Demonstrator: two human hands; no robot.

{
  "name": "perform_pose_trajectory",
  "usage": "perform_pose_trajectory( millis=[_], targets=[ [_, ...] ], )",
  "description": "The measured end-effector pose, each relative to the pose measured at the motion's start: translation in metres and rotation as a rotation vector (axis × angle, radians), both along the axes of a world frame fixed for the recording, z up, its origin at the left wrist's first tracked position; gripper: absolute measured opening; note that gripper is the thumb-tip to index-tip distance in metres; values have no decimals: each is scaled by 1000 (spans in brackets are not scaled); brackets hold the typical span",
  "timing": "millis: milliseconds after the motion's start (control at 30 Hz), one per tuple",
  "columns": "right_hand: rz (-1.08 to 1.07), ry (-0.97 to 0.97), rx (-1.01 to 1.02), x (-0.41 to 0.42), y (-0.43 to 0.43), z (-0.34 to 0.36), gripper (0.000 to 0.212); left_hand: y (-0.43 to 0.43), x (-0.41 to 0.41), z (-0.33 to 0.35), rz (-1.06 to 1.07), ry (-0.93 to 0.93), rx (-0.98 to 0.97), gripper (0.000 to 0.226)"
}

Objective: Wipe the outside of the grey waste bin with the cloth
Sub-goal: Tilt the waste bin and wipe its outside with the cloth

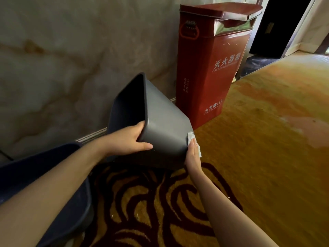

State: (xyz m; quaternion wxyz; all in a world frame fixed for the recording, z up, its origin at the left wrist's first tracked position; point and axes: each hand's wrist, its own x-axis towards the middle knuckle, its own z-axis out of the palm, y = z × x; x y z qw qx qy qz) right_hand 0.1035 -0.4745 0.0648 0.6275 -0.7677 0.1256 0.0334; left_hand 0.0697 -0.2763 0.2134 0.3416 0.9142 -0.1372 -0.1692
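The grey waste bin [165, 125] is tipped on its side above the carpet, its open mouth facing left toward the wall. My left hand [132, 138] grips the near rim, fingers inside and thumb along the outer wall. My right hand [193, 154] presses a white cloth [191, 138] flat against the bin's bottom right edge. Most of the cloth is hidden under my palm.
A tall red fire extinguisher box [211, 68] stands just behind the bin against the marble wall [62, 68]. A dark blue round tub [71, 202] sits at lower left under my left arm. Patterned yellow carpet [267, 139] stretches right toward a dark doorway [277, 25].
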Motion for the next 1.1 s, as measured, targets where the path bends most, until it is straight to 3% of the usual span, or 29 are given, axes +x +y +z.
perform_pose_trajectory(
  millis=[67,200,333,433,500,600,767,900,1100],
  targets=[
    [-13,-25,-10,-1,4,2,51,-2,-5,-11,87,-65,-123,59],
    [51,-110,-27,-13,21,8,50,11,-4,-14,210,-6,-475,39],
    [210,-342,-45,-30,58,37,43,9,-4,-19,240,-30,-703,24],
    [361,-515,-105,-50,91,60,40,10,-3,-19,324,-93,-803,23],
    [416,-601,-133,-64,107,67,43,16,-2,-14,381,-85,-822,35],
    [430,-662,-190,-73,117,74,42,24,-4,-6,390,-13,-890,47],
    [379,-767,-384,-69,104,76,42,24,-8,11,525,-20,-909,45],
    [202,-729,-457,-56,73,64,45,24,-11,25,636,-91,-825,38],
    [23,-337,-388,-31,17,35,47,14,-13,33,702,-89,-839,32]
  ],
)
